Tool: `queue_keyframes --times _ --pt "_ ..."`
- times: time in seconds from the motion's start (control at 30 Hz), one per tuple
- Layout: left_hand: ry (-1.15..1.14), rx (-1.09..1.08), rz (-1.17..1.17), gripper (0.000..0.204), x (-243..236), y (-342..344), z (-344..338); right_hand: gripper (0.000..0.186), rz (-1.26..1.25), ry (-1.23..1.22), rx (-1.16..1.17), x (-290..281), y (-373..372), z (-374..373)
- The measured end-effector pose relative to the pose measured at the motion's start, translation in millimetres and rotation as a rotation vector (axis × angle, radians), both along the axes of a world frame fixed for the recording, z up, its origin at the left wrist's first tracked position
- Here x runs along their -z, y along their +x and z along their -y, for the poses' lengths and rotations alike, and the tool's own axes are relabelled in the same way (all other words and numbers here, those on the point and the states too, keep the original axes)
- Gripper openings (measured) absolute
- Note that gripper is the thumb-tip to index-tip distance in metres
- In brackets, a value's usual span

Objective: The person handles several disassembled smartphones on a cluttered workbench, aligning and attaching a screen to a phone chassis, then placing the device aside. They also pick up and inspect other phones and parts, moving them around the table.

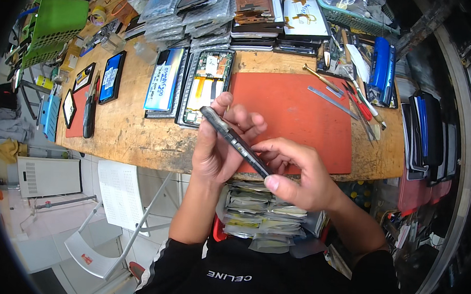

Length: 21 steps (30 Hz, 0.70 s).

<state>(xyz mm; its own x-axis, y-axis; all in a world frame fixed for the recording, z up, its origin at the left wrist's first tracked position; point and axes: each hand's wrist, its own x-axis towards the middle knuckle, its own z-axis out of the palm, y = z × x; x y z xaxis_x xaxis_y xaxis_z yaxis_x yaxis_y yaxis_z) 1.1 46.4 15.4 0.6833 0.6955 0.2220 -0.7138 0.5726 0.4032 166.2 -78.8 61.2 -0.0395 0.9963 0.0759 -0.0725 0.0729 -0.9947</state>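
A slim black phone (237, 143) is tilted edge-on above the front of the orange-red mat (298, 113), its far end up and to the left. Its narrow side shows small light parts along a dark frame. My left hand (211, 155) is closed around the far end, thumb on the near side and fingers behind. My right hand (304, 176) pinches the near right end between thumb and fingers. An opened tablet (210, 85) with bare boards and battery lies just beyond my left hand. The phone's broad faces are hidden.
Bubble-wrapped devices (168, 11) and stacked panels (254, 31) stand at the back. Tweezers, a steel ruler (331, 102) and red-handled pliers (362, 109) lie right of the mat. Phones (111, 77) and a screwdriver (90, 112) lie left. Below the table edge are bagged parts (266, 214).
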Motion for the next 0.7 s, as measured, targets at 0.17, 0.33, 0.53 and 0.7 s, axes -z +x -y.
queue_keyframes --times 0.17,0.33,0.53,0.7 --pt "-0.064 -0.09 -0.158 0.041 -7 4 0 0.033 -0.026 -0.004 0.06 6 7 -5" --pt "0.017 -0.142 -0.319 0.042 -15 11 -3 0.015 -0.039 -0.009 0.124 -5 19 -15" --pt "0.078 -0.135 -0.324 0.043 -16 16 -6 0.009 0.051 -0.055 0.09 -14 26 -24" --pt "0.102 -0.173 -0.38 0.046 -16 20 -7 0.009 0.056 0.039 0.11 -16 28 -28"
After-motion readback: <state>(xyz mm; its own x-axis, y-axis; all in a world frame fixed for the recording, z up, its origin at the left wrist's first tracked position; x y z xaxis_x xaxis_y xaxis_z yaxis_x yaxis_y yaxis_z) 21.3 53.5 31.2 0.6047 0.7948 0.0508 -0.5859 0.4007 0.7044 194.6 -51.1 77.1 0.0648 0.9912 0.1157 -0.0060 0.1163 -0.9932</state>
